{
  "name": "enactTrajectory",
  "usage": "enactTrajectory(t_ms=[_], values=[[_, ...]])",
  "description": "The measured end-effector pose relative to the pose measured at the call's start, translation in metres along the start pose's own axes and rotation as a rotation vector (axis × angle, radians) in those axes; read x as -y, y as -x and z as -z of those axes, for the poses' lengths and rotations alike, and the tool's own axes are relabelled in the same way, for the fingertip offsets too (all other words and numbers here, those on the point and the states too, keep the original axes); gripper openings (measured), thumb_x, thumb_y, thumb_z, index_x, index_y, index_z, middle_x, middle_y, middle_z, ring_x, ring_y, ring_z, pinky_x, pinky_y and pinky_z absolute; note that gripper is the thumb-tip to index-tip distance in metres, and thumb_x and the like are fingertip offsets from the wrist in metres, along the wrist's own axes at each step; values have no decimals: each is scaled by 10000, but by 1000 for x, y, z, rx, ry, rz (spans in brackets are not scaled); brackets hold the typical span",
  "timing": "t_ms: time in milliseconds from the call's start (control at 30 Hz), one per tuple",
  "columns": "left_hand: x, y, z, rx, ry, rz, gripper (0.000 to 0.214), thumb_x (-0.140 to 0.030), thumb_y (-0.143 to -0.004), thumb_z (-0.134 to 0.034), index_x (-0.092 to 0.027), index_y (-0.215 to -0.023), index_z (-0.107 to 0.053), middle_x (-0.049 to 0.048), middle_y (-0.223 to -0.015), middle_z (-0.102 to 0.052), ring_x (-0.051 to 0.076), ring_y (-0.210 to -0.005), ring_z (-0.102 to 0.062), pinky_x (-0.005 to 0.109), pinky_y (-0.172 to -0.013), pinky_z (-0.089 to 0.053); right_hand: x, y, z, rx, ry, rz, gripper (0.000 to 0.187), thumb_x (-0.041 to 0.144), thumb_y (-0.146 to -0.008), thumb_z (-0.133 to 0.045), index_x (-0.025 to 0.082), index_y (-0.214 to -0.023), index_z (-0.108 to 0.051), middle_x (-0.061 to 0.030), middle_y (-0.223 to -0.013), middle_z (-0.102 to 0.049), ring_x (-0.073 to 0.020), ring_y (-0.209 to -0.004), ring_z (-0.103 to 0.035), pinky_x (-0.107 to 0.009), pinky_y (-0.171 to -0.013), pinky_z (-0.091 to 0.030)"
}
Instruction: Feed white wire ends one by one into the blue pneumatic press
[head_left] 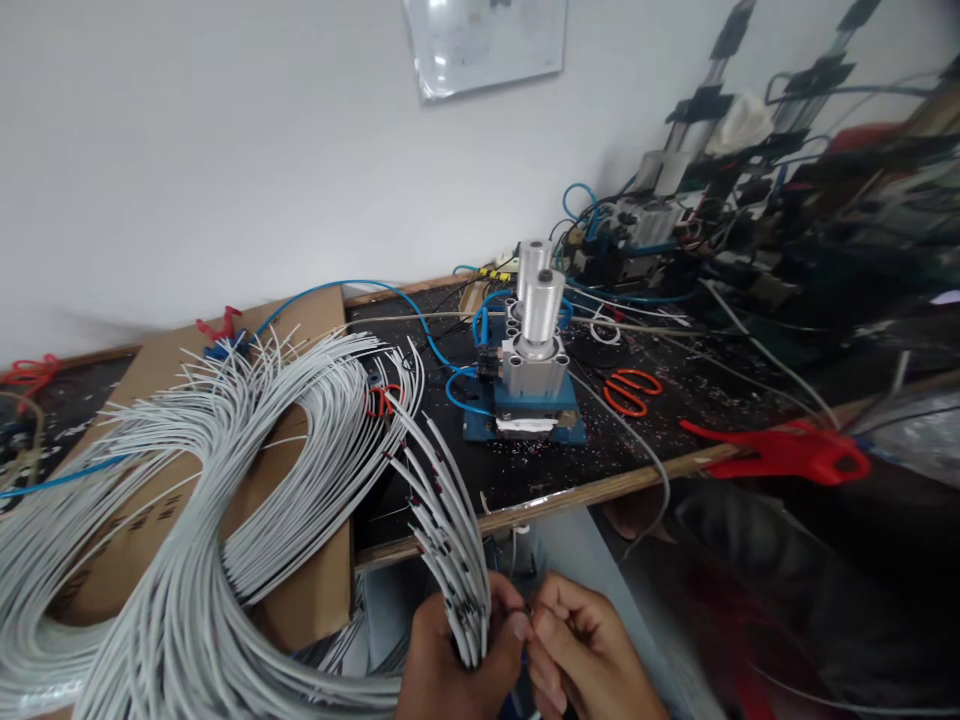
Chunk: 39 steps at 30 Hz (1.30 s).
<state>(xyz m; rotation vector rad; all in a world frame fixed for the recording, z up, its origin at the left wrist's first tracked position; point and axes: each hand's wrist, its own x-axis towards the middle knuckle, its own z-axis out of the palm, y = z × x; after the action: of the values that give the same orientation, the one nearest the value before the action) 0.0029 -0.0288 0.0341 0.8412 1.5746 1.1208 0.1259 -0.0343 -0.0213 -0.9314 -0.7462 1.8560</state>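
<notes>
A bunch of grey cables (442, 530) with dark and reddish marks along it runs down into my left hand (442, 670), whose fingers are closed round it. Just to the right, my right hand (585, 650) is pinched, its fingertips meeting my left thumb and forefinger. Something small and dark shows between the fingertips, too small to name. A large looped bundle of grey cable (202, 540) lies to the left on a flattened cardboard sheet (319, 590), its cut ends fanned out at the back.
A pneumatic press (534, 360) on a blue base stands mid-table, fed by blue air hoses. Orange-handled scissors (630, 390) lie right of it. A red air gun (787, 452) rests at the wooden table edge (600, 490). More presses (660, 200) stand behind; a blurred person (885, 200) is at right.
</notes>
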Motion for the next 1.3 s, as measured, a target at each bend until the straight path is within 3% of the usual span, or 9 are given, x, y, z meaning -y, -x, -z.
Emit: enactTrajectory(t_ms=[167,400,667,767,867,933,1033,1133,1300], values=[[-9,-1,-1,-13,-4,-5,56,-321,-541,-774,-271,-539,-750,-44,-448,-586,154,-436,-464,259,-439,-382,8,-1,-2,18,65,-10,620,816,-766,-760,250,-651,-534,98,-447,-488,-66,-347,-367,-188,-387,-341],[-16,0,-4,-13,-13,-1,29,-298,-541,-728,-281,-521,-716,-52,-415,-595,168,-388,-495,279,-414,-406,30,11,4,46,293,22,497,715,-872,-698,241,-729,-659,35,-593,-602,-146,-538,-598,-262,-584,-507],[-9,0,2,16,-91,-44,51,-281,-521,-655,-281,-539,-703,-54,-481,-608,177,-461,-534,293,-477,-417,44,22,1,-67,924,430,218,274,-955,-590,298,-751,-661,52,-685,-724,-163,-646,-707,-232,-661,-536],[0,0,4,26,-130,-31,80,-280,-543,-675,-274,-619,-700,-39,-550,-683,218,-526,-642,331,-565,-498,53,25,5,0,1074,493,197,203,-953,-571,334,-858,-684,61,-802,-792,-163,-735,-762,-216,-725,-573],[3,-4,3,70,-142,-32,61,-265,-537,-656,-262,-592,-683,-52,-508,-649,189,-477,-582,319,-521,-435,56,22,10,15,1156,554,175,202,-922,-597,339,-862,-687,70,-793,-799,-162,-724,-759,-213,-691,-571],[-1,-8,0,90,-118,-44,52,-253,-510,-620,-252,-514,-672,-67,-444,-581,150,-429,-491,295,-470,-350,51,19,11,-45,1106,565,177,226,-915,-608,313,-773,-665,69,-691,-755,-155,-631,-714,-216,-623,-543],[-10,-11,-3,67,-43,-61,56,-246,-511,-642,-245,-462,-668,-71,-401,-548,129,-403,-452,269,-435,-329,29,14,7,-158,789,480,302,338,-943,-647,276,-648,-660,39,-555,-675,-155,-503,-630,-237,-524,-491],[-11,-8,-6,-19,30,-40,52,-257,-539,-716,-250,-491,-698,-73,-387,-565,122,-346,-453,258,-402,-366,3,10,-4,-245,519,386,357,496,-959,-664,277,-691,-754,21,-473,-634,-162,-404,-578,-259,-441,-458],[1,-1,-10,-160,146,-7,121,-310,-540,-840,-254,-508,-737,-75,-351,-539,90,-307,-429,192,-344,-323,-16,8,-27,-407,366,301,404,646,-915,-695,296,-750,-809,4,-489,-663,-180,-398,-611,-278,-430,-485]])
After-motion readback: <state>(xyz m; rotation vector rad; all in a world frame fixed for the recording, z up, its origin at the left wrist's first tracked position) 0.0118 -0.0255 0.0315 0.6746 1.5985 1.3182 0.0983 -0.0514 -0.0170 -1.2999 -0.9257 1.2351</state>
